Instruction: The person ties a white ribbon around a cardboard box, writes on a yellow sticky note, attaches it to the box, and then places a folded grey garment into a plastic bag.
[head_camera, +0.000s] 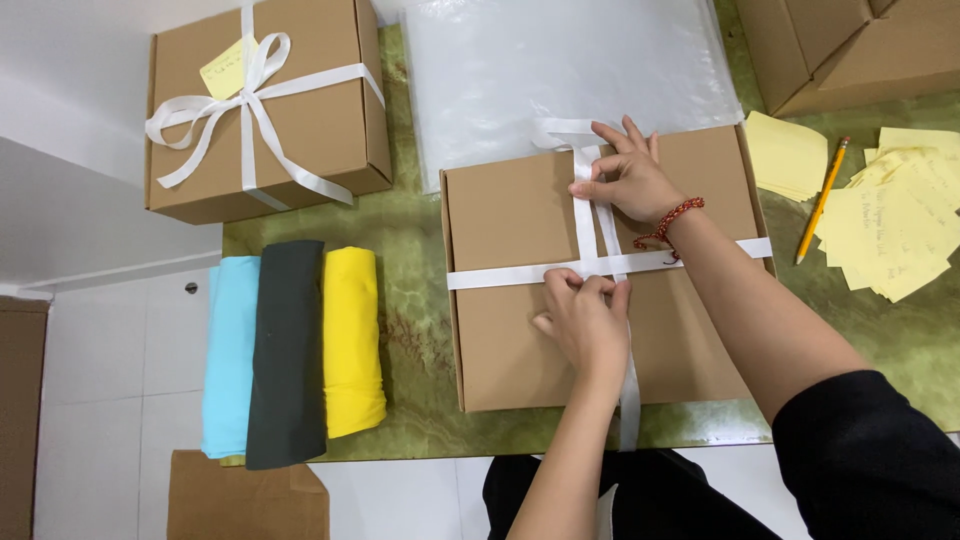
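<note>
A flat brown cardboard box (500, 340) lies on the green table in front of me, with a white ribbon (500, 275) wrapped across and along it. My left hand (585, 325) pinches the ribbon where the two bands cross. My right hand (630, 180), with a red bead bracelet on its wrist, holds the ribbon's upper strand near the box's far edge. A loose ribbon end hangs off the near edge.
Another brown box (320, 120), tied with a white ribbon bow and a yellow note, sits at the far left. Folded blue, dark grey and yellow cloths (290, 355) lie left of my box. Clear plastic bags (560, 70), yellow notes (895, 225), a pencil (822, 200) and more boxes (850, 45) lie beyond.
</note>
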